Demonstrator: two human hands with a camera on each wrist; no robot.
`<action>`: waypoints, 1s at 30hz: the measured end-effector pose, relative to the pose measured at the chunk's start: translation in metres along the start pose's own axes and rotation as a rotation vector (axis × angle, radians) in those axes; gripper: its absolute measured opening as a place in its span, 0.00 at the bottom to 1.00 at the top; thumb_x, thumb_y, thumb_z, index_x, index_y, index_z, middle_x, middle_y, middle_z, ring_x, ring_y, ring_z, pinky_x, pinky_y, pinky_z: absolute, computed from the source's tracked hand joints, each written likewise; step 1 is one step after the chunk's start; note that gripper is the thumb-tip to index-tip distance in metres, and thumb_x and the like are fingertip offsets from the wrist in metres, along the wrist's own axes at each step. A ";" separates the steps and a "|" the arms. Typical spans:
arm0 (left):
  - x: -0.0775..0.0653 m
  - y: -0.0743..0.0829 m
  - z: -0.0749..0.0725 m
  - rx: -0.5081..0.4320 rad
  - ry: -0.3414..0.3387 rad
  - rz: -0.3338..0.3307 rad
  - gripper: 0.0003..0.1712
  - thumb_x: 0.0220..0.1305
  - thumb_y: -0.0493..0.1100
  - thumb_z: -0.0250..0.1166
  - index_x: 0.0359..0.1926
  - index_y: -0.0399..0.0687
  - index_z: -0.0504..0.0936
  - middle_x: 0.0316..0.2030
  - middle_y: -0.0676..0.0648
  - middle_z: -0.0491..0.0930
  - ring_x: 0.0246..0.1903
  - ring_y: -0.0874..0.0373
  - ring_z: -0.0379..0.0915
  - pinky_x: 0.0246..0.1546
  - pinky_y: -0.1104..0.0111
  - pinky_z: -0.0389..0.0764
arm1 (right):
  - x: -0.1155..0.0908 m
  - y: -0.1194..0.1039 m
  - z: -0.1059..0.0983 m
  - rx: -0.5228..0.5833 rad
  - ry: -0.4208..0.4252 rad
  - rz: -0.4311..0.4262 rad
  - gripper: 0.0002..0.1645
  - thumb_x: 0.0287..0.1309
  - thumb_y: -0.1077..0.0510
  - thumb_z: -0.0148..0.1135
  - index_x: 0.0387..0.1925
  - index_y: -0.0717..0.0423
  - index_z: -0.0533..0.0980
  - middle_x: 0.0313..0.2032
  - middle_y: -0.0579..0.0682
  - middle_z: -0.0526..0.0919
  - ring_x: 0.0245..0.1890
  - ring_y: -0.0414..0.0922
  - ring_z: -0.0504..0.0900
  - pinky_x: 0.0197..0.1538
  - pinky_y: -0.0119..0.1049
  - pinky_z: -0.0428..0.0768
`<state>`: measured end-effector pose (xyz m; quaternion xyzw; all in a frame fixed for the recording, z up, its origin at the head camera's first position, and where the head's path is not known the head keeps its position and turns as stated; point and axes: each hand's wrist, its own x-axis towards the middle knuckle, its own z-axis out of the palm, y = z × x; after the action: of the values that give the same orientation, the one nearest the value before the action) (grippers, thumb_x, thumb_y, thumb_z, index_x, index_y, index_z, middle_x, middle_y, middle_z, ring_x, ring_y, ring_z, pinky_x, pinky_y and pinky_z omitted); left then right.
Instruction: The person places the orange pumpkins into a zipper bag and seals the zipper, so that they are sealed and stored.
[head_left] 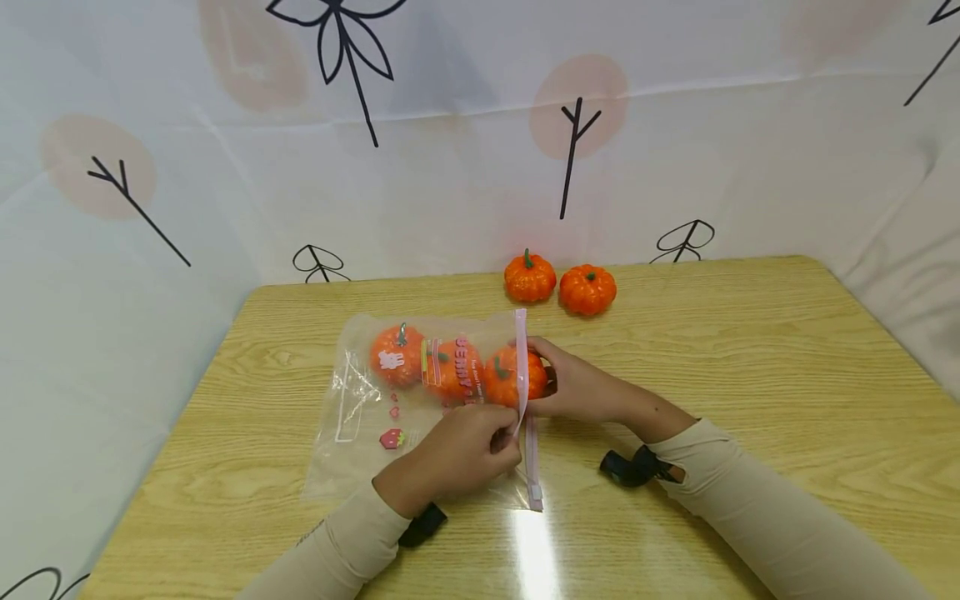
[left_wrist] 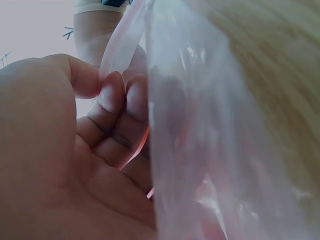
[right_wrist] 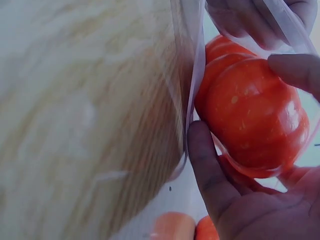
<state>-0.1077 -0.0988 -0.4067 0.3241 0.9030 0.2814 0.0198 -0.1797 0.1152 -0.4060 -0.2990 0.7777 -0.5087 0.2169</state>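
Pink lettering point(head_left: 462, 363) beginning "BE" marks the bag point(head_left: 416, 417) left grip point(head_left: 467, 446) pinches, while right grip point(head_left: 581, 387) holds a pumpkin point(right_wrist: 252, 112).

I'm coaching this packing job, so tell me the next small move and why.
Probably the right hand should push its pumpkin further in, past the pink zip edge: that pumpkin straddles the mouth of the clear bag, two others lie deeper inside, and the left hand is pinching the edge.
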 end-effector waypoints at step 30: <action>0.000 0.000 0.000 0.012 0.000 0.017 0.11 0.55 0.41 0.60 0.21 0.55 0.67 0.20 0.60 0.62 0.22 0.69 0.59 0.26 0.78 0.59 | 0.000 0.002 0.002 0.036 0.015 -0.021 0.43 0.60 0.60 0.67 0.71 0.47 0.56 0.65 0.54 0.68 0.56 0.51 0.81 0.54 0.39 0.80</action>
<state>-0.1076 -0.0994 -0.4065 0.3321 0.9018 0.2761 0.0154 -0.1791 0.1140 -0.4083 -0.2993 0.7668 -0.5271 0.2109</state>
